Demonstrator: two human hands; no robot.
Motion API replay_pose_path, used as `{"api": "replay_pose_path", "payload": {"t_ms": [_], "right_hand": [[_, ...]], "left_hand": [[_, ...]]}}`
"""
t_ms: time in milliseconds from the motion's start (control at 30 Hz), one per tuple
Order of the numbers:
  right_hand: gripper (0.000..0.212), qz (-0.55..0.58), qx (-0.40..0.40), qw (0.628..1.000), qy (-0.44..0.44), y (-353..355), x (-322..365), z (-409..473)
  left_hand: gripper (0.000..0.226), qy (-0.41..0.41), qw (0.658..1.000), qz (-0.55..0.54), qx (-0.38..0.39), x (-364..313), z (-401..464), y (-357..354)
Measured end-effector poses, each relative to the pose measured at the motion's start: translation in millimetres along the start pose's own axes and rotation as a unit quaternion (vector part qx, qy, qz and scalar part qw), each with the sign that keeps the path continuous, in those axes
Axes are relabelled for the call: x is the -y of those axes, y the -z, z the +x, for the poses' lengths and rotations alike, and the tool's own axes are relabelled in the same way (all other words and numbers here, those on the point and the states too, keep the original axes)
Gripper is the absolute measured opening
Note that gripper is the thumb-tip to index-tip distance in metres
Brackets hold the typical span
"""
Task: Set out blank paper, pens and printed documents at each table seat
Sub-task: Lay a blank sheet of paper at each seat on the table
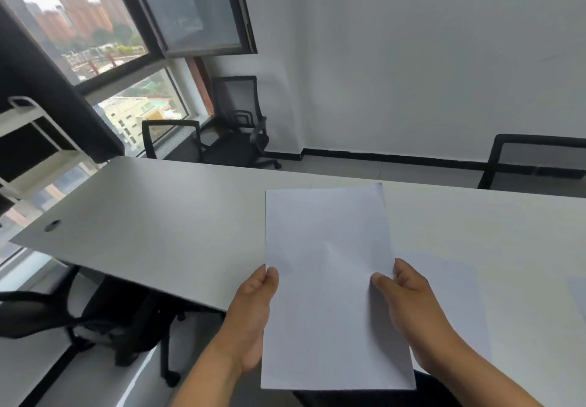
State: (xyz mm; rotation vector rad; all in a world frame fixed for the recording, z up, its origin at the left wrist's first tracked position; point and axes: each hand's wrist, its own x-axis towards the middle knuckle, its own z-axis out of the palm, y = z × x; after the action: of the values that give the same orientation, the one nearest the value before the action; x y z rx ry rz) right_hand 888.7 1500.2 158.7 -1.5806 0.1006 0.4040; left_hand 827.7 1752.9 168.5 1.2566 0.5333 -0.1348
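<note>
Fingers (382, 281) of two hands on one blank sheet (329, 248)

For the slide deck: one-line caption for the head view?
Left hand and right hand hold a blank sheet over the grey table.

Paper (329, 264) above table (158, 216) edge
</note>
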Motion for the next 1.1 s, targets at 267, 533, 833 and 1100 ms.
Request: {"api": "replay_pose_path", "payload": {"t_ms": [267, 533, 833, 1100], "right_hand": [[0.025, -0.04, -0.046, 0.998, 0.022, -122, -2, -42], [0.026, -0.061, -0.058, 0.996, 0.016, -217, 7, -64], [0.016, -0.19, -0.081, 0.976, 0.075, -246, -10, -34], [0.021, -0.128, -0.14, 0.982, -0.013, -237, -36, 29]], "left_hand": [[0.035, 0.004, 1.0, -0.001, 0.005, -24, -32, 113], [0.031, -0.011, 0.999, 0.048, -0.018, -52, -55, 201], [0.039, -0.067, 0.967, 0.206, -0.132, -50, -13, 206], [0.04, -0.006, 0.963, 0.262, -0.063, -45, 64, 209]]}}
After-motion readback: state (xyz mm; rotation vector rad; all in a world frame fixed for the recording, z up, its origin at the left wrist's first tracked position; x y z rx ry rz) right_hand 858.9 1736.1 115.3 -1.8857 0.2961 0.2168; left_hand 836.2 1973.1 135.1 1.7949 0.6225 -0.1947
